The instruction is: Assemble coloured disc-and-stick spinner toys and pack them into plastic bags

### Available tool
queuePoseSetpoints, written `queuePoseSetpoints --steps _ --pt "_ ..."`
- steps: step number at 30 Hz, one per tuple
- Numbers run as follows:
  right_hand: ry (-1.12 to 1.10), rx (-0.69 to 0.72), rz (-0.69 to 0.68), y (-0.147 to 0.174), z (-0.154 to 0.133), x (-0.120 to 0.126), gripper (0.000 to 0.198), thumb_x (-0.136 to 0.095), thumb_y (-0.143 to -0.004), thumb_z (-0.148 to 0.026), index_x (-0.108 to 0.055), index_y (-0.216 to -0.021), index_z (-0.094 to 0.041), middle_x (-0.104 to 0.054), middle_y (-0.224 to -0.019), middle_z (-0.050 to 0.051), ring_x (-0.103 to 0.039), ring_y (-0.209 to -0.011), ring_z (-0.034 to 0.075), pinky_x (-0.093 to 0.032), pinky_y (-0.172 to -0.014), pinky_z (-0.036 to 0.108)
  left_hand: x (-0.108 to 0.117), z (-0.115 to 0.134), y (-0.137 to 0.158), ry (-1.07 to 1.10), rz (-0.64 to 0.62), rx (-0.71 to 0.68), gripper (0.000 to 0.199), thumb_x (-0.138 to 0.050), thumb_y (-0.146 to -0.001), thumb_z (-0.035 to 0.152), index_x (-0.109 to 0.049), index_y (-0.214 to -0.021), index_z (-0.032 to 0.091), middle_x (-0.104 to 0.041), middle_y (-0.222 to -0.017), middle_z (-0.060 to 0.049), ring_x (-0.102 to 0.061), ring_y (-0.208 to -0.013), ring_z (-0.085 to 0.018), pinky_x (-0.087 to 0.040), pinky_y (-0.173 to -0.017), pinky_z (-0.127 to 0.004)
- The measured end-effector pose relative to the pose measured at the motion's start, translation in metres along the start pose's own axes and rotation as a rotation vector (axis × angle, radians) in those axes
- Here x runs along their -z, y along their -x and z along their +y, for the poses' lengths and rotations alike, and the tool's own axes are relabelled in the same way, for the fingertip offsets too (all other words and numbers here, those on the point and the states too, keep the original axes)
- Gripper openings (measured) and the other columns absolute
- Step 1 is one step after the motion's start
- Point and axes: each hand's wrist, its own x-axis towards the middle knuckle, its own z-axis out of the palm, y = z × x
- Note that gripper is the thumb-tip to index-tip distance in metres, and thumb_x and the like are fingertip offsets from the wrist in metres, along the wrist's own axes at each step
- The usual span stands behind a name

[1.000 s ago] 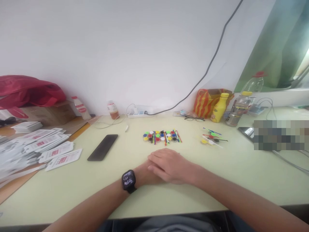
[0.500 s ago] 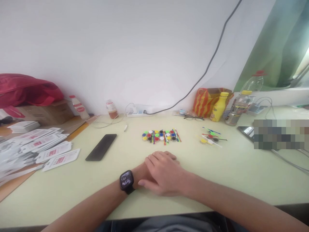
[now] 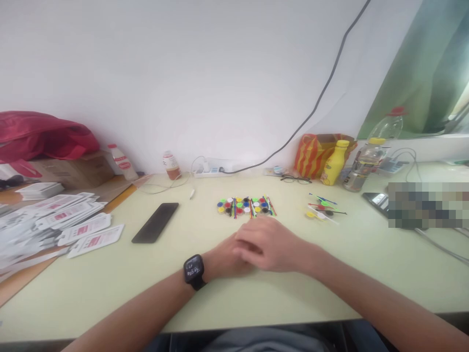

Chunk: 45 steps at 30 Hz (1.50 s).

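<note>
My left hand (image 3: 223,256) rests on the pale green table, with a black smartwatch (image 3: 194,272) on its wrist. Its fingers are hidden beneath my right hand (image 3: 273,244), which lies across it with bent fingers curled over its back. Just beyond both hands is a neat block of small coloured round pieces (image 3: 246,205) in red, blue, green, yellow, white and black. Thin coloured sticks (image 3: 252,208) stand in bundles between and beside them. Off to the right, a loose group of similar sticks and round pieces (image 3: 322,209) is scattered on the table.
A black phone (image 3: 156,223) and white badge cards (image 3: 95,240) are on the left. Along the wall stand drink bottles (image 3: 171,166), a power strip (image 3: 208,172), glasses (image 3: 296,179), a striped bag (image 3: 311,156) and a yellow bottle (image 3: 334,164). A dark device (image 3: 377,201) with cables lies at right.
My right hand has slid forward and to the right over my left hand, and its fingers are more bent. The pieces on the table lie as before; the view has shifted slightly.
</note>
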Motion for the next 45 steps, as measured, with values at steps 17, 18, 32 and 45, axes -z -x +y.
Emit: queuePoseSetpoints --steps 17,18,32,45 --pt "-0.519 -0.010 0.024 -0.003 0.016 -0.003 0.025 -0.065 -0.093 -0.031 -0.052 -0.074 -0.020 -0.057 -0.072 -0.001 -0.051 -0.069 0.014 -0.045 -0.068 0.027 0.001 0.012 -0.005 -0.157 -0.241 -0.358 0.030 -0.054 -0.101 0.038 -0.064 -0.081 0.018 -0.061 -0.072 -0.004 -0.058 -0.068 -0.020 -0.051 -0.066 -0.034" --pt "-0.549 -0.003 0.039 -0.003 0.018 -0.003 0.023 -0.064 -0.094 -0.031 -0.054 -0.076 -0.020 -0.060 -0.075 0.000 -0.054 -0.073 0.015 -0.047 -0.072 0.028 0.001 0.013 -0.005 -0.160 -0.262 -0.349 0.030 -0.054 -0.101 0.039 -0.064 -0.082 0.019 -0.060 -0.071 -0.004 -0.056 -0.066 -0.019 -0.049 -0.064 -0.033" --pt "-0.579 0.011 -0.051 -0.004 0.019 -0.002 0.035 -0.042 -0.110 -0.040 -0.064 -0.094 -0.018 -0.066 -0.093 0.004 -0.054 -0.092 0.019 -0.045 -0.091 0.035 0.004 0.015 -0.006 -0.074 -0.312 -0.235 0.031 -0.058 -0.098 0.048 -0.071 -0.094 0.020 -0.069 -0.081 -0.006 -0.063 -0.072 -0.022 -0.049 -0.067 -0.032" --pt "-0.536 0.031 -0.117 -0.006 0.008 -0.002 0.027 -0.051 -0.106 -0.038 -0.069 -0.109 -0.019 -0.072 -0.104 0.006 -0.060 -0.097 0.020 -0.047 -0.092 0.035 -0.003 0.007 0.003 -0.048 -0.268 -0.220 0.043 -0.059 -0.098 0.052 -0.071 -0.120 0.016 -0.075 -0.111 -0.012 -0.068 -0.109 -0.030 -0.055 -0.101 -0.040"
